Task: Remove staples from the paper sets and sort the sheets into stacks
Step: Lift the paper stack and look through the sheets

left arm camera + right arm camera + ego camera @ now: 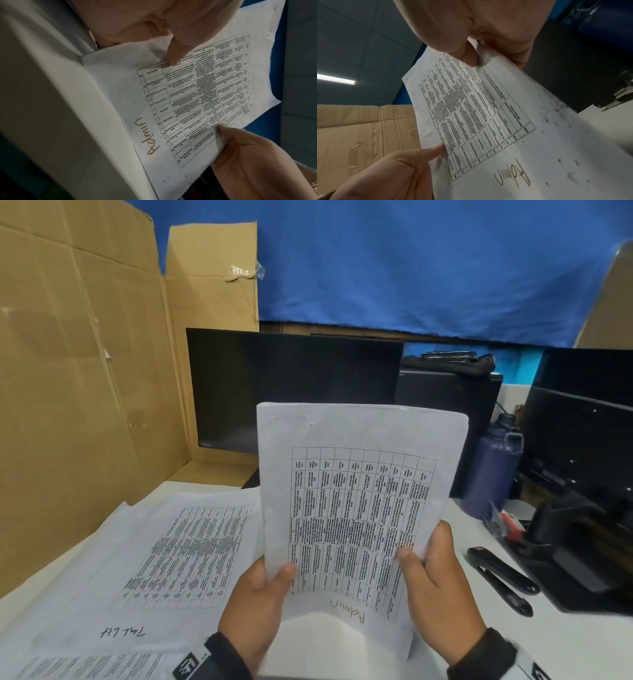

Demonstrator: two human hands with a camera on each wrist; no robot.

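My left hand [255, 601] and my right hand [436, 587] each pinch a side edge of the paper set [352, 508], thumbs on the printed face, fingers behind. I hold it nearly upright over the near edge of the white desk [565, 642], its lower edge resting on or just above the surface; I cannot tell which. The page carries a printed table turned sideways and the handwritten word "Admin" near the bottom.

To my left, flat on the desk, lie loose sheets [164, 563] with the same kind of table, overlapping each other. To my right lie a black stapler [501, 577] and, just beyond it, a black monitor base [575, 553]. Farther back stands a dark blue bottle [493, 470], then a dark monitor [291, 388] behind the paper, a second screen [589, 419] at the right, cardboard panels [78, 371] on the left and a blue cloth [411, 261] across the back.

The left wrist view shows my left thumb [176, 54] pressing the table's edge and my right hand [254, 155] at the opposite edge. Only the right wrist view shows the ceiling with a lit strip light [335, 79], and dark specks scattered over the page's margin near "Admin".
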